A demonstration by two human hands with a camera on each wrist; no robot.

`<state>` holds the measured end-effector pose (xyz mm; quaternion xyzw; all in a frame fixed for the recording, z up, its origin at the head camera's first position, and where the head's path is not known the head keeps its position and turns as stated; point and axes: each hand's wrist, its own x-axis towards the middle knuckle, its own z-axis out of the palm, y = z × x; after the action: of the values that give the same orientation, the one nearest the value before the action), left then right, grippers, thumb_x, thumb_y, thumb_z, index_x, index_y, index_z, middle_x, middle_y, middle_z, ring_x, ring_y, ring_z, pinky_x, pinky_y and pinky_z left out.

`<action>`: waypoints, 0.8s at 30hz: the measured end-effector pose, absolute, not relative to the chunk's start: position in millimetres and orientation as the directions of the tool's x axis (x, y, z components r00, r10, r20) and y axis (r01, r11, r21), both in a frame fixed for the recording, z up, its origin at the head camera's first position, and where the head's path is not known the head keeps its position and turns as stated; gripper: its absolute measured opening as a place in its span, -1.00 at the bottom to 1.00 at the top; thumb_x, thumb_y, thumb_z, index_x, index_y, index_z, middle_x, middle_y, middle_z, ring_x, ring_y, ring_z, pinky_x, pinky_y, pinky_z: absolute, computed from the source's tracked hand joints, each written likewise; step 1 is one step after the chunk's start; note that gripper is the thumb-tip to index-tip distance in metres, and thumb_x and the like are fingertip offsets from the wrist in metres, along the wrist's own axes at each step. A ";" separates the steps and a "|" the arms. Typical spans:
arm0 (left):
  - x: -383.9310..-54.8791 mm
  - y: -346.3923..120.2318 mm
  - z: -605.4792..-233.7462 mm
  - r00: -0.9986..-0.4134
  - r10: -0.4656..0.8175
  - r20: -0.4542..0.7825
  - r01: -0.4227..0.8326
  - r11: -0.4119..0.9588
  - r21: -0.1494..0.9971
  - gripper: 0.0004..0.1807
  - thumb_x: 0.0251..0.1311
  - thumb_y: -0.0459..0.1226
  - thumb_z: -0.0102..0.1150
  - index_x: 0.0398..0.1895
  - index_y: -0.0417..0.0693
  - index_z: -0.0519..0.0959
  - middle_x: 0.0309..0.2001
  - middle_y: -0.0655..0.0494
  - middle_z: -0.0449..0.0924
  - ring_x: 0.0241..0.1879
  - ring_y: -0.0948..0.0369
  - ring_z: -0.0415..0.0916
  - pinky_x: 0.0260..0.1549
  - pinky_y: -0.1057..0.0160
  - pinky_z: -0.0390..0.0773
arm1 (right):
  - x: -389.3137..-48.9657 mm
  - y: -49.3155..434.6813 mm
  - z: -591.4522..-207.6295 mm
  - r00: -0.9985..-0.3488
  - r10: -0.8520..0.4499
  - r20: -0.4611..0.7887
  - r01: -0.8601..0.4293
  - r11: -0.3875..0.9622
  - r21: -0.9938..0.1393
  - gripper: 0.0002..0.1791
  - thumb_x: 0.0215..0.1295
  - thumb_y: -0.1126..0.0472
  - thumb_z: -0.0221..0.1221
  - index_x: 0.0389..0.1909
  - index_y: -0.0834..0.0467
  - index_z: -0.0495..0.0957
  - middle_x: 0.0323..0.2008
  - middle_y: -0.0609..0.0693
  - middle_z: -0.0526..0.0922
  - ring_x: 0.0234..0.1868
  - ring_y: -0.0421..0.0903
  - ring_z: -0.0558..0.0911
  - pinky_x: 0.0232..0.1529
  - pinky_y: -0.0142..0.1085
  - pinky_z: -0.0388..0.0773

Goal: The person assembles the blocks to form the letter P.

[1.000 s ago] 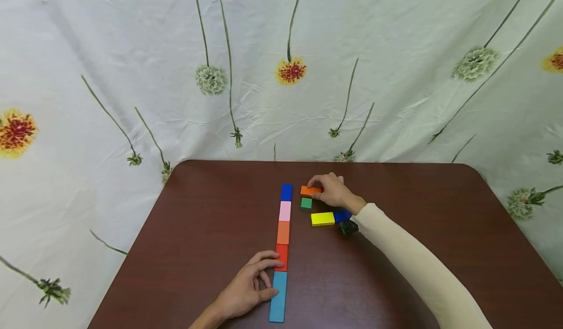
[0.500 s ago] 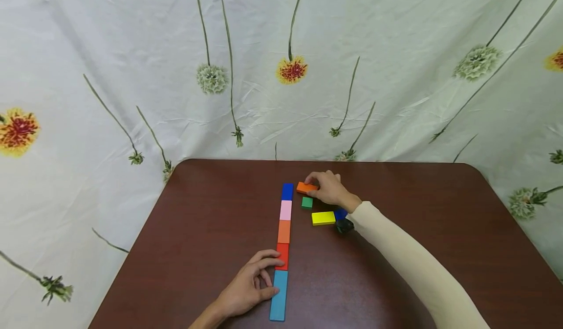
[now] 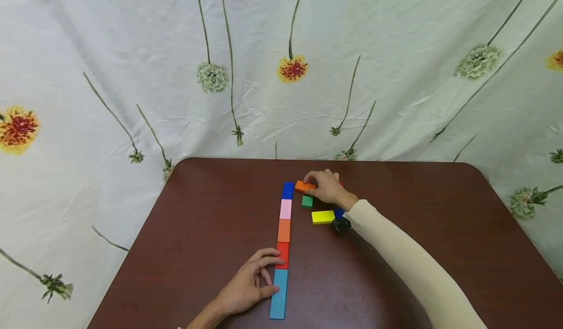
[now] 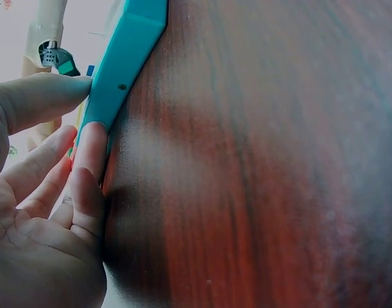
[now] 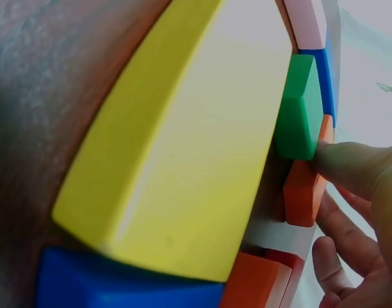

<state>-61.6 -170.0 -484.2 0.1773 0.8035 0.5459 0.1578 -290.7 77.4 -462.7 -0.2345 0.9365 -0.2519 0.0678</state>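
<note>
My right hand (image 3: pixel 327 188) pinches the orange block (image 3: pixel 301 186) between thumb and index finger, the gap between them just the block's narrow width. The block lies just right of the blue block (image 3: pixel 288 190) at the row's far end, a sliver of counter (image 3: pixel 220 211) between them, with the green block (image 3: pixel 307 202) close by on my side; whether its underside touches down, I can't tell. I'd expect it to be light and stiff, hard to break, its smooth faces a little slick, so the long sides, near the middle, suit a fingertip hold and leave the left end free. My left hand (image 3: pixel 247 285) is loosely spread, gripping nothing: fingers rest on the red block (image 3: pixel 284 261), thumb against the teal block (image 3: pixel 279 302). Those thin pieces would probably slide under a sideways push, so a light touch serves best.
</note>
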 end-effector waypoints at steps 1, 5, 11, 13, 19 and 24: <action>-61.5 -169.9 -484.4 -0.887 0.458 -0.054 0.119 0.339 0.933 -0.48 0.16 -0.34 0.39 0.22 -0.12 0.54 0.39 -0.07 0.28 -0.39 0.39 0.48 -0.51 0.43 0.48 | -290.8 77.5 -462.8 -0.881 -0.474 -0.008 -0.406 0.764 -0.502 -0.70 0.34 0.10 0.31 0.03 0.08 0.62 0.09 0.05 0.68 0.12 0.14 0.43 0.02 0.06 0.17; -61.2 -169.4 -485.1 -0.884 0.466 -0.020 0.148 0.321 0.935 -0.49 0.15 -0.35 0.39 0.21 -0.16 0.54 0.37 -0.13 0.28 -0.40 0.40 0.49 -0.52 0.42 0.49 | -289.9 78.1 -462.8 -0.883 -0.468 -0.017 -0.398 0.769 -0.500 -0.69 0.35 0.08 0.30 0.05 0.06 0.61 0.11 0.03 0.68 0.15 0.14 0.43 0.04 0.05 0.17; -61.1 -169.7 -484.6 -0.888 0.459 -0.032 0.139 0.335 0.932 -0.49 0.15 -0.35 0.40 0.20 -0.14 0.55 0.37 -0.11 0.29 -0.41 0.40 0.48 -0.53 0.42 0.48 | -289.0 78.9 -464.3 -0.882 -0.470 -0.013 -0.402 0.769 -0.497 -0.72 0.37 0.11 0.28 0.06 0.05 0.61 0.11 0.02 0.67 0.16 0.14 0.42 0.02 0.04 0.17; -61.3 -169.7 -483.8 -0.889 0.456 -0.049 0.125 0.345 0.930 -0.49 0.15 -0.34 0.40 0.21 -0.12 0.54 0.38 -0.08 0.28 -0.40 0.39 0.48 -0.53 0.42 0.48 | -288.7 78.8 -464.4 -0.883 -0.469 -0.014 -0.402 0.770 -0.496 -0.72 0.37 0.12 0.28 0.06 0.04 0.62 0.10 0.02 0.67 0.16 0.15 0.42 0.04 0.04 0.17; -61.0 -169.3 -482.3 -0.888 0.455 -0.062 0.112 0.344 0.932 -0.49 0.16 -0.33 0.40 0.21 -0.12 0.55 0.38 -0.08 0.28 -0.40 0.38 0.49 -0.52 0.43 0.47 | -287.3 77.5 -463.5 -0.879 -0.477 -0.016 -0.410 0.770 -0.489 -0.72 0.37 0.12 0.28 0.06 0.03 0.62 0.13 0.05 0.66 0.17 0.17 0.43 0.07 0.08 0.19; -60.3 -168.5 -482.1 -0.887 0.459 -0.046 0.119 0.324 0.939 -0.49 0.14 -0.34 0.40 0.20 -0.14 0.55 0.38 -0.13 0.28 -0.40 0.39 0.47 -0.54 0.42 0.47 | -287.1 76.3 -463.3 -0.878 -0.479 -0.011 -0.412 0.766 -0.493 -0.72 0.37 0.11 0.28 0.06 0.03 0.62 0.13 0.05 0.66 0.18 0.18 0.43 0.11 0.11 0.19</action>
<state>-60.3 -168.5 -482.1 0.1808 0.7989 0.5526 0.1536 -287.1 76.3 -463.3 -0.2377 0.9372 -0.2459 0.0683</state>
